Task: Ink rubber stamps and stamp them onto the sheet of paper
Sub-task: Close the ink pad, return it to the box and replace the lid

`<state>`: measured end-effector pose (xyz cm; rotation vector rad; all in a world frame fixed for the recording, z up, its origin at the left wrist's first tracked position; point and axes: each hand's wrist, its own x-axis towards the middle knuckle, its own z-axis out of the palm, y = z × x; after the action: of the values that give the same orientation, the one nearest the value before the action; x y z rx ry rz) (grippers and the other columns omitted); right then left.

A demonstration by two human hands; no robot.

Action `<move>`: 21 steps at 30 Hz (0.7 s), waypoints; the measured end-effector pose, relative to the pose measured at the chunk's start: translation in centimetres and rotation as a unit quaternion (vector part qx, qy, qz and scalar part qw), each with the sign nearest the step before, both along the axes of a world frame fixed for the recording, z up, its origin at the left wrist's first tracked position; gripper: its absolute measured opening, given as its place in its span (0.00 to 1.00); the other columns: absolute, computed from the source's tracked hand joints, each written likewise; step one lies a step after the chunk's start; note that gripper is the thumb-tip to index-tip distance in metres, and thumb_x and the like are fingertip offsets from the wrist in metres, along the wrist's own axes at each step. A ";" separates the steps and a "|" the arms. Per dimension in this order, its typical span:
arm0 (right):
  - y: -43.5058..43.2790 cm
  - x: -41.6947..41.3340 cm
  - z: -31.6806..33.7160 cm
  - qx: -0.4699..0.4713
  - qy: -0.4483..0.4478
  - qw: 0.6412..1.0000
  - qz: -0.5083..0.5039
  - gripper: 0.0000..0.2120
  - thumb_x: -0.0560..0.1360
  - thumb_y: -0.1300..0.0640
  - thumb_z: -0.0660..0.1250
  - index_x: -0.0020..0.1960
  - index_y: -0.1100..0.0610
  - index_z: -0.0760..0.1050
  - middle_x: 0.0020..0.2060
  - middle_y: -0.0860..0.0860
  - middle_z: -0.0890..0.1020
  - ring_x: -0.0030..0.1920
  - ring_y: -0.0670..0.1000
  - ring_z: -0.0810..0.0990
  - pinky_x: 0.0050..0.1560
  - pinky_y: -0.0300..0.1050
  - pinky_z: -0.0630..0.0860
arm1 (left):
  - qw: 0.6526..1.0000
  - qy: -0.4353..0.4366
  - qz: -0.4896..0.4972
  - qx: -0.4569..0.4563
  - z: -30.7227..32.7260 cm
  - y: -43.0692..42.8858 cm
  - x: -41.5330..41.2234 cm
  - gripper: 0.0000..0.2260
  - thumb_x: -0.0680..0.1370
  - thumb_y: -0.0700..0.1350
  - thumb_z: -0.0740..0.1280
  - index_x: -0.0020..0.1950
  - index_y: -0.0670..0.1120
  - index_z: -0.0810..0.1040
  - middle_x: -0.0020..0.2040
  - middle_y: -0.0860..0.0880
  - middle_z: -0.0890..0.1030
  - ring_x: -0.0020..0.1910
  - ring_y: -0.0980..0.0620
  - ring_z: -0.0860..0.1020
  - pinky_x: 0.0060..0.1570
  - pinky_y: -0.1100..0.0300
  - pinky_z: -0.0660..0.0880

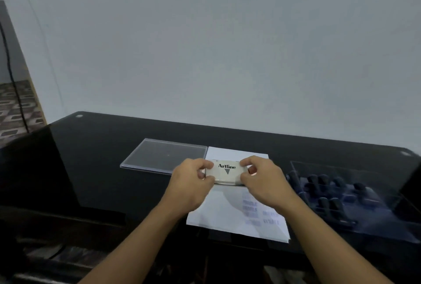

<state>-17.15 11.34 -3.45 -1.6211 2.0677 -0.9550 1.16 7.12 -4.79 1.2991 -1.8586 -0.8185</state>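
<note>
A closed white ink pad tin [226, 173] marked "Artline" is held just above the white sheet of paper [230, 213]. My left hand [192, 180] pinches its left end, thumb and fingers curled round the edge. My right hand [262, 181] pinches its right end the same way. The sheet lies on the black table and bears several faint blue stamp prints in its lower right part. To the right, a clear plastic box [355, 201] holds several dark-handled rubber stamps.
A clear flat plastic lid [166, 155] lies on the black glass table [95, 169] left of the paper. A grey wall rises right behind the table. At the far left the table ends, with patterned floor and a hanging black cable beyond.
</note>
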 end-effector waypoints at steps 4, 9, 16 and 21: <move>2.8 -5.3 0.7 0.000 0.008 0.999 -0.034 0.16 0.78 0.59 0.66 0.65 0.52 0.78 0.50 0.49 0.80 0.38 0.43 0.76 0.27 0.26 0.67 | 0.999 0.006 -0.049 -0.016 0.2 1.7 -5.5 0.14 0.77 0.41 0.67 0.62 0.50 0.77 0.58 0.52 0.74 0.48 0.57 0.77 0.33 0.72 0.74; 6.9 -11.7 1.7 -0.011 0.014 0.995 -0.098 0.15 0.75 0.59 0.68 0.61 0.51 0.80 0.41 0.44 0.82 0.39 0.45 0.79 0.34 0.32 0.72 | 0.993 0.000 -0.112 -0.024 0.6 3.5 -12.4 0.14 0.77 0.43 0.67 0.63 0.50 0.77 0.58 0.54 0.75 0.46 0.58 0.76 0.35 0.72 0.75; 11.4 -19.7 2.3 -0.025 0.009 0.983 -0.180 0.12 0.74 0.59 0.69 0.56 0.49 0.82 0.39 0.49 0.84 0.41 0.52 0.82 0.44 0.45 0.77 | 0.984 0.019 -0.179 -0.011 1.7 5.8 -21.6 0.15 0.74 0.42 0.68 0.61 0.49 0.79 0.40 0.54 0.80 0.34 0.58 0.78 0.30 0.74 0.70; 13.7 -23.6 1.9 -0.027 0.018 0.975 -0.220 0.10 0.74 0.58 0.69 0.52 0.48 0.83 0.35 0.47 0.83 0.38 0.50 0.81 0.42 0.43 0.76 | 0.977 0.017 -0.210 0.003 1.5 7.1 -26.3 0.15 0.74 0.42 0.69 0.61 0.48 0.79 0.44 0.51 0.80 0.34 0.58 0.77 0.28 0.74 0.68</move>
<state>-40.78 25.03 -1.55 -1.2283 2.5048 -1.1340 -25.14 14.19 -3.33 0.8954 -2.1386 -1.0536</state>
